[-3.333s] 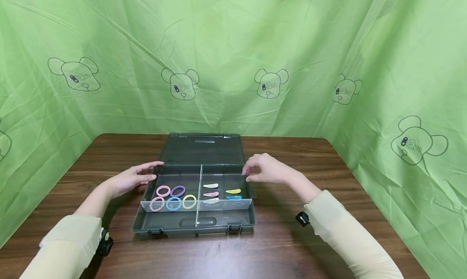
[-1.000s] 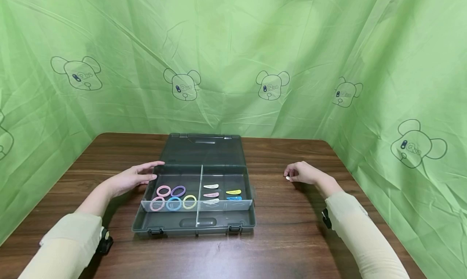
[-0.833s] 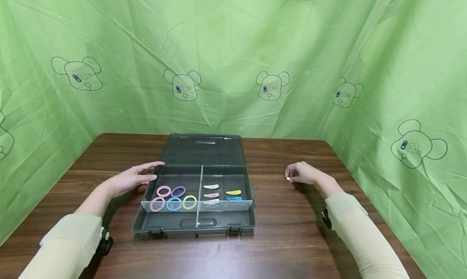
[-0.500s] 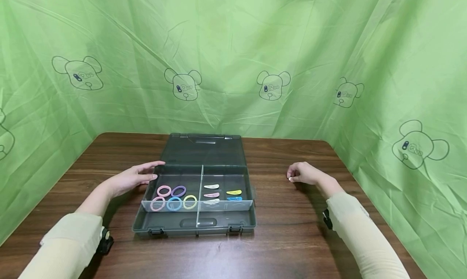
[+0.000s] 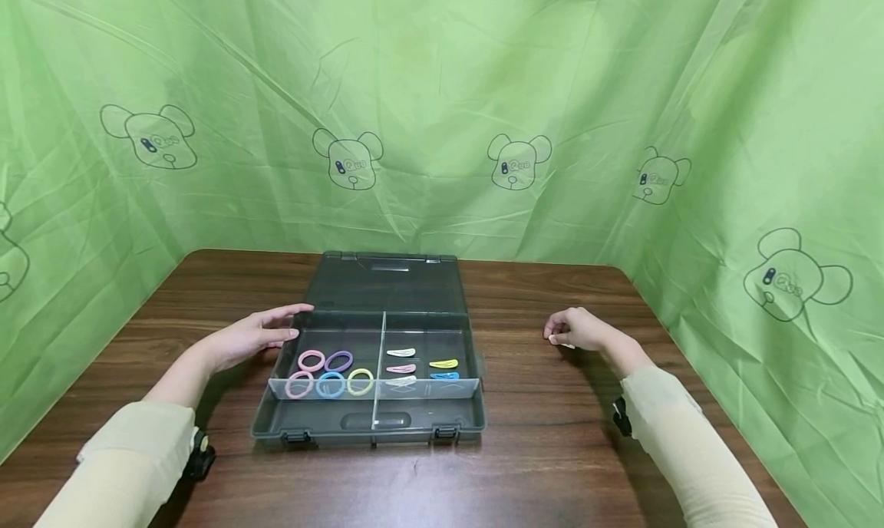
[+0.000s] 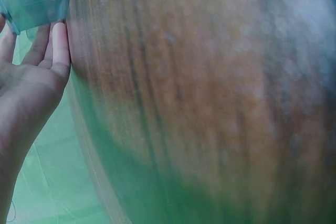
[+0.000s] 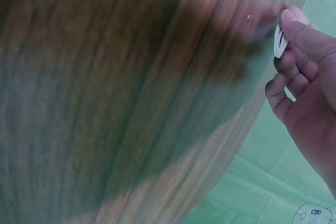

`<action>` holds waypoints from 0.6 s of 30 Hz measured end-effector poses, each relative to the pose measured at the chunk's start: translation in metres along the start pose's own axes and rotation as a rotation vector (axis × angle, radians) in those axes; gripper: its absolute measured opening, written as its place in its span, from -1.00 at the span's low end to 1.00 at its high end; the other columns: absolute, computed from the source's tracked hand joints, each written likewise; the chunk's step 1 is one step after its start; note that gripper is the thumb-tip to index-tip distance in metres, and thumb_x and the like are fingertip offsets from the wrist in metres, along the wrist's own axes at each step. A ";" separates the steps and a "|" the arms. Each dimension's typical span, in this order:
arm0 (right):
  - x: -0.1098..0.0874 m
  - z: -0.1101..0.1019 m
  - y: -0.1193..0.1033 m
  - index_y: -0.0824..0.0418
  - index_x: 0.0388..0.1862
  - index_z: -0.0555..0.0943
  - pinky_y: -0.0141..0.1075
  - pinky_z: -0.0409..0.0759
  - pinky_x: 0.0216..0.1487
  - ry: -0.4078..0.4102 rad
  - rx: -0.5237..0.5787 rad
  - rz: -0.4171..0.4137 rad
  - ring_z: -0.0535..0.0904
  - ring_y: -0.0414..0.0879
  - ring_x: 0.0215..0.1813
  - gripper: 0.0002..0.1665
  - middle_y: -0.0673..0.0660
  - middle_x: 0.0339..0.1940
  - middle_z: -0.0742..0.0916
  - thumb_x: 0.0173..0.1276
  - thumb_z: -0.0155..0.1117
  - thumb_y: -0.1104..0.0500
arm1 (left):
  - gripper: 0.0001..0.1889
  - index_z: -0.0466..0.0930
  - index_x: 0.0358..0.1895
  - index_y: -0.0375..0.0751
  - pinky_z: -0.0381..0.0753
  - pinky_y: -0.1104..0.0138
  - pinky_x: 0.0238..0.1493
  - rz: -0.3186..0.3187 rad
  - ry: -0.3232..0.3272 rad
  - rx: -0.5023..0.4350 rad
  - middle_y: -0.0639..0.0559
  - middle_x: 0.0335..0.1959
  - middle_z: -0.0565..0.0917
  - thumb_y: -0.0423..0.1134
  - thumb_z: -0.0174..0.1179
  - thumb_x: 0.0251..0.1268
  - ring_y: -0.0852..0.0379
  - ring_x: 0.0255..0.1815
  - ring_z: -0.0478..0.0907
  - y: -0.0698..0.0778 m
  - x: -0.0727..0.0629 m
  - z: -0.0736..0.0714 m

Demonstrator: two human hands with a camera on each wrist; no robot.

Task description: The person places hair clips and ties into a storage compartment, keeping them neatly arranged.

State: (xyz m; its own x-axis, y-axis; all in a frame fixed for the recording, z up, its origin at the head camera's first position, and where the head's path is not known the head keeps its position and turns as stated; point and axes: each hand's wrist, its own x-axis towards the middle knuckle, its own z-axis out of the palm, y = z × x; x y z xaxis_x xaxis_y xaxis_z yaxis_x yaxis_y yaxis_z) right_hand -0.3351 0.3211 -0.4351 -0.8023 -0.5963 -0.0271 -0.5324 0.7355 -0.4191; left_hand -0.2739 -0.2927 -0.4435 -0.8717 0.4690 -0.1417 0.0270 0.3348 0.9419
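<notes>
My right hand (image 5: 580, 330) is over the table right of the box, pinching a white snap hair clip (image 7: 280, 41) between thumb and fingertips. In the right wrist view the clip's slotted body points down from the thumb. My left hand (image 5: 238, 340) rests against the left side of a grey see-through divided box (image 5: 428, 432), thumb at its rim and fingers extended along its wall. Its lid (image 5: 387, 282) lies open toward the back. Hair ties, including a purple hair tie (image 5: 338, 361), lie in the left compartment. The right compartment holds several snap clips, including a yellow hair clip (image 5: 443, 364).
A clear divider (image 5: 380, 351) splits the box lengthwise, and another crosses near the front. Two latches stand on the front edge. The brown wooden table (image 5: 539, 451) is enclosed by a green curtain (image 5: 428, 90) with bear drawings.
From the box's right edge, my right hand has moved right and now pinches the white hair clip, which has turned in its fingers. The left hand and box stay put.
</notes>
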 end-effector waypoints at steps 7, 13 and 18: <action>0.000 -0.003 -0.005 0.18 -0.36 0.66 -0.42 0.41 -0.43 0.020 0.003 0.046 0.44 -0.28 -0.50 -0.94 -0.09 -0.52 0.67 0.26 0.31 0.20 | -0.42 0.12 0.45 -0.11 0.44 0.40 0.01 -0.002 -0.001 0.002 -0.32 0.40 0.08 -0.24 0.05 0.40 -0.05 0.20 0.28 0.001 -0.001 0.000; 0.001 -0.010 -0.012 0.22 -0.33 0.63 -0.40 0.43 -0.43 0.036 0.057 0.069 0.45 -0.28 -0.51 -0.90 -0.09 -0.55 0.62 0.25 0.32 0.19 | -0.42 0.14 0.44 -0.10 0.44 0.38 -0.01 -0.004 0.007 0.013 -0.30 0.39 0.10 -0.24 0.06 0.40 -0.02 0.17 0.25 0.001 0.000 0.000; 0.002 -0.020 -0.025 0.21 -0.35 0.62 -0.39 0.46 -0.35 0.076 0.058 0.046 0.49 -0.25 -0.41 -0.90 -0.08 -0.50 0.63 0.24 0.34 0.19 | -0.42 0.14 0.44 -0.09 0.44 0.38 -0.03 -0.006 0.006 0.017 -0.30 0.38 0.09 -0.24 0.05 0.40 0.01 0.14 0.27 0.001 0.000 0.000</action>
State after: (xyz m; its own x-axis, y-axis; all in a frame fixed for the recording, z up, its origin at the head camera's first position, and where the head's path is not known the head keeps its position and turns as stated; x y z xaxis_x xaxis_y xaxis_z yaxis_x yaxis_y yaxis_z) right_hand -0.3288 0.3078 -0.4069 -0.8450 -0.5345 0.0204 -0.4797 0.7404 -0.4708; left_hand -0.2741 -0.2925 -0.4427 -0.8751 0.4617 -0.1453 0.0299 0.3512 0.9358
